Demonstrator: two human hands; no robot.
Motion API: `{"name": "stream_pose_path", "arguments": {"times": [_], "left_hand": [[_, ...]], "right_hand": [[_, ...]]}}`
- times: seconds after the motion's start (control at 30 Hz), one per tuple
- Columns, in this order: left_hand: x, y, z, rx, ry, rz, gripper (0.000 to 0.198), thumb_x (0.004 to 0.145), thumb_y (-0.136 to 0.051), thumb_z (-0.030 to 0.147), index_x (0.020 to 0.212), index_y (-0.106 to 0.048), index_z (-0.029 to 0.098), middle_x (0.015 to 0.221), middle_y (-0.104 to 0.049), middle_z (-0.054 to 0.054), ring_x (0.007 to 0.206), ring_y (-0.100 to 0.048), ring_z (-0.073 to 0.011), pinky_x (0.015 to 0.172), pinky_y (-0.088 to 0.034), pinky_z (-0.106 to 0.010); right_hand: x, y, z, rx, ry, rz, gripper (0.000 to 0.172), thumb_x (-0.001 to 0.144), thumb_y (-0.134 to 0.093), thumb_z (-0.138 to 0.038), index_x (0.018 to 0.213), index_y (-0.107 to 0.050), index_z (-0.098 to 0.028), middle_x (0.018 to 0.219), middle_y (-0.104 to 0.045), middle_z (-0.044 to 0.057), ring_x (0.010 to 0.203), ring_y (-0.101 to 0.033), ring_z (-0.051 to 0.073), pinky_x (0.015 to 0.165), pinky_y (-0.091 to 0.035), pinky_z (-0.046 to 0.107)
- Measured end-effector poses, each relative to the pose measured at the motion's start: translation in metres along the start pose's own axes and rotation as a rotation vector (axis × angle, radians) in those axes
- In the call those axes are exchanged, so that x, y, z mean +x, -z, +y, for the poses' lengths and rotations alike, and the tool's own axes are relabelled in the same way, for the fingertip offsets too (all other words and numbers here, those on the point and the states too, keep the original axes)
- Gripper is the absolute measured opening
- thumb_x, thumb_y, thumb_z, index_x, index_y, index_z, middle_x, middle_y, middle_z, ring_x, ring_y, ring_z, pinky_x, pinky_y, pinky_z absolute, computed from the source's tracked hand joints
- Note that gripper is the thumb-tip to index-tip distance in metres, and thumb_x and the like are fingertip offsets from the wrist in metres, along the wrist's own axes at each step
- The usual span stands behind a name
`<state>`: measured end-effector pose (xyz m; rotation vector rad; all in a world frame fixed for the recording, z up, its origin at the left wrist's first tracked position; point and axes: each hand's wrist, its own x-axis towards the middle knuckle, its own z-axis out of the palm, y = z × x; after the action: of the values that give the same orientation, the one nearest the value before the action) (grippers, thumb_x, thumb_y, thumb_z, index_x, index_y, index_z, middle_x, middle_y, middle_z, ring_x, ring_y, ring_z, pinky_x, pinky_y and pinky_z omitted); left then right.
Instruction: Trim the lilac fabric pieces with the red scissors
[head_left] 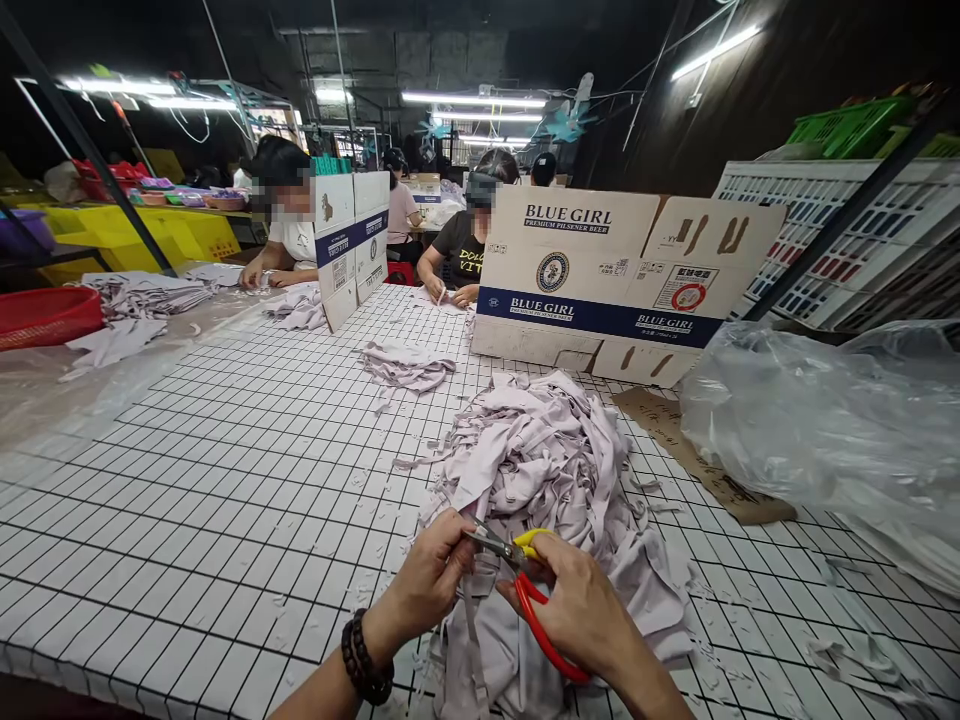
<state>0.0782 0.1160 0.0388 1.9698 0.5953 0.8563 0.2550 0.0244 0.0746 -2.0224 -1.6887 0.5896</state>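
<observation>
Scissors [540, 620] with one red and one yellow handle are held in my right hand [585, 605], their blades pointing left toward my left hand. My left hand [439, 565], with a dark beaded bracelet at its wrist, pinches a thin pale fabric strip [472, 625] by the blade tips. The strip hangs down below the fingers. Under and beyond both hands lies a large heap of pale pinkish-grey fabric pieces [540, 450].
Small scraps litter the grid-patterned table [225, 480]. A cardboard panel [592, 280] stands beyond the heap, another [352, 245] farther left. Clear plastic [817, 420] and brown paper [697, 460] lie right. A red basket [49, 318] is far left; people work across the table.
</observation>
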Motion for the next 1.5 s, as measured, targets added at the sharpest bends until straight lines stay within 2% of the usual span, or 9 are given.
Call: {"name": "stream_pose_path", "arguments": {"times": [0.37, 0.7, 0.97, 1.17, 1.23, 1.33, 1.4, 1.5], "left_hand": [[0.0, 0.0, 0.001, -0.018, 0.02, -0.011, 0.029, 0.099, -0.04, 0.026, 0.074, -0.053, 0.018, 0.075, -0.053, -0.002, 0.076, -0.051, -0.0163, 0.07, -0.039, -0.028], [0.0, 0.001, 0.002, -0.052, 0.048, -0.013, 0.031, 0.099, -0.039, 0.028, 0.072, -0.051, 0.018, 0.076, -0.051, -0.002, 0.074, -0.05, -0.016, 0.069, -0.039, -0.028], [-0.002, 0.003, 0.003, -0.065, 0.049, -0.006, 0.033, 0.099, -0.04, 0.031, 0.071, -0.053, 0.018, 0.075, -0.053, -0.003, 0.074, -0.051, -0.0167, 0.069, -0.041, -0.028], [-0.003, 0.003, 0.001, -0.126, 0.112, -0.006, 0.029, 0.099, -0.041, 0.034, 0.084, -0.06, 0.018, 0.077, -0.056, -0.004, 0.076, -0.056, -0.0179, 0.07, -0.044, -0.029], [-0.004, 0.003, 0.0, -0.137, 0.122, 0.009, 0.03, 0.099, -0.042, 0.035, 0.085, -0.062, 0.018, 0.076, -0.056, -0.003, 0.075, -0.057, -0.0177, 0.07, -0.044, -0.03], [-0.005, 0.008, 0.002, -0.16, 0.106, 0.038, 0.03, 0.099, -0.042, 0.034, 0.086, -0.063, 0.017, 0.076, -0.055, -0.003, 0.073, -0.056, -0.0167, 0.069, -0.044, -0.029], [-0.006, 0.015, 0.005, -0.18, 0.075, 0.075, 0.028, 0.099, -0.042, 0.032, 0.086, -0.063, 0.018, 0.078, -0.054, -0.003, 0.072, -0.055, -0.016, 0.068, -0.044, -0.029], [-0.007, 0.03, 0.016, -0.188, -0.021, 0.166, 0.024, 0.099, -0.044, 0.027, 0.086, -0.062, 0.019, 0.079, -0.053, -0.003, 0.073, -0.053, -0.0157, 0.067, -0.043, -0.028]], "right_hand": [[0.002, 0.002, 0.0, -0.051, -0.01, -0.009, 0.016, 0.075, -0.062, -0.038, 0.071, -0.059, -0.022, 0.062, -0.057, -0.003, 0.056, -0.048, 0.015, 0.054, -0.033, 0.024], [0.0, -0.002, 0.002, -0.111, -0.004, 0.038, 0.022, 0.077, -0.058, -0.042, 0.069, -0.062, -0.022, 0.06, -0.059, -0.002, 0.054, -0.048, 0.014, 0.051, -0.032, 0.023], [0.004, -0.009, 0.01, -0.083, 0.031, 0.04, 0.025, 0.077, -0.057, -0.039, 0.061, -0.053, -0.021, 0.053, -0.052, -0.004, 0.05, -0.043, 0.012, 0.05, -0.029, 0.023], [0.006, -0.01, 0.014, 0.053, 0.017, 0.02, 0.032, 0.075, -0.06, -0.037, 0.054, -0.045, -0.021, 0.05, -0.045, -0.005, 0.05, -0.041, 0.012, 0.049, -0.027, 0.024], [0.008, -0.006, 0.018, 0.198, -0.035, -0.015, 0.032, 0.075, -0.063, -0.039, 0.056, -0.045, -0.021, 0.052, -0.044, -0.006, 0.05, -0.04, 0.011, 0.048, -0.029, 0.023], [0.015, 0.003, 0.026, 0.414, -0.142, -0.025, 0.027, 0.072, -0.068, -0.042, 0.069, -0.051, -0.021, 0.06, -0.051, -0.006, 0.054, -0.047, 0.013, 0.051, -0.036, 0.023], [0.023, 0.006, 0.027, 0.421, -0.18, 0.049, 0.029, 0.07, -0.07, -0.042, 0.084, -0.056, -0.021, 0.065, -0.056, -0.004, 0.058, -0.052, 0.015, 0.055, -0.041, 0.026], [0.043, 0.0, 0.017, 0.408, -0.159, 0.164, 0.038, 0.069, -0.069, -0.04, 0.099, -0.054, -0.022, 0.07, -0.058, -0.003, 0.064, -0.056, 0.018, 0.062, -0.045, 0.03]]}}
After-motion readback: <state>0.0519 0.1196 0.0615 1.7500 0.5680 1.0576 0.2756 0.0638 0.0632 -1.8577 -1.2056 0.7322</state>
